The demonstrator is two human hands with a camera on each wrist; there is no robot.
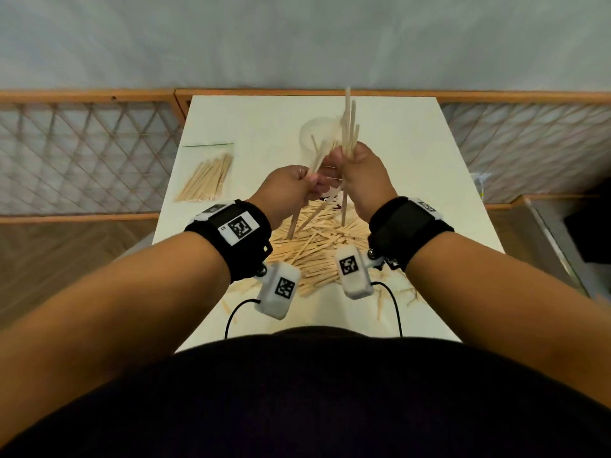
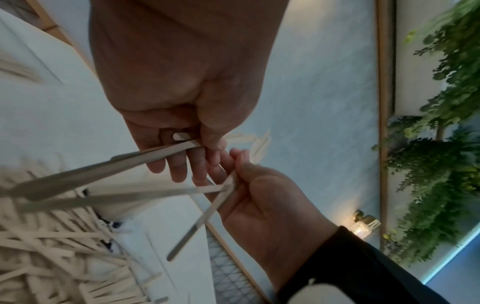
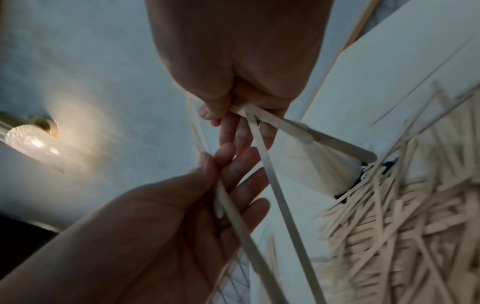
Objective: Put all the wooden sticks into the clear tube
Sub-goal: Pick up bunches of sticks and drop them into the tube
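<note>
Both hands are raised above the middle of the desk [image 1: 413, 133], each closed on wooden sticks, probably so a loose handful can be squared up into one bundle before it goes into the clear tube [image 1: 315, 137]. The right hand [image 1: 358, 175] is curled round several sticks [image 1: 349, 127] that stand nearly upright, their tops fanning above the fist. The left hand [image 1: 291, 186], just beside it with fingertips close to the right, pinches a few slanted sticks whose lower ends point down toward the pile [image 1: 317, 249] heaped at the near edge. The tube stands behind the hands, toward the far edge, and is blurred. A bag of sticks [image 1: 206, 175] lies by the left edge.
</note>
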